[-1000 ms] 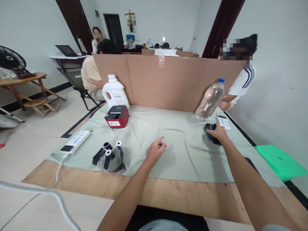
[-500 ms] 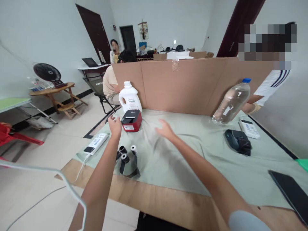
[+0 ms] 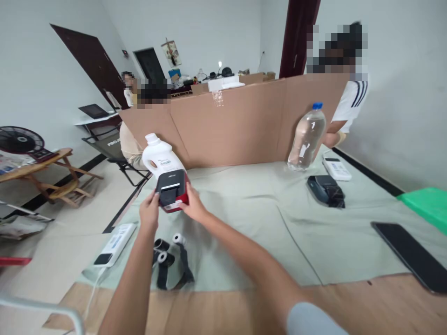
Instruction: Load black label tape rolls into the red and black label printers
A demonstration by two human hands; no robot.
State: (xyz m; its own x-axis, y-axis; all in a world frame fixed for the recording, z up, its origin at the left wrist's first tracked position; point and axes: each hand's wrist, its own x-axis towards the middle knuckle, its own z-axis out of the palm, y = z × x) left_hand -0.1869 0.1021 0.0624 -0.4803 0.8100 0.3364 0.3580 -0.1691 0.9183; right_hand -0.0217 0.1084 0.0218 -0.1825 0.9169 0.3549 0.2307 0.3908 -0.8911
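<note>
A small red and black label printer is gripped from both sides, its slotted top facing me. My left hand closes on its left side, and my right hand holds the right front corner with the thumb in front. Whether its base is off the cloth I cannot tell. Just behind it stands a white jug with a handle, partly covered by the printer. Nearer to me, between my forearms, are several small ribbon rolls with loose black ribbon.
A white power strip lies left on the cloth. To the right are a clear bottle, a black device, another white power strip and a black phone. A cardboard partition closes the back; people sit beyond it.
Both hands, open and apart on either side of the printer before, have closed on it. It now looks tilted and closer to me. The camera view has turned to the right.
</note>
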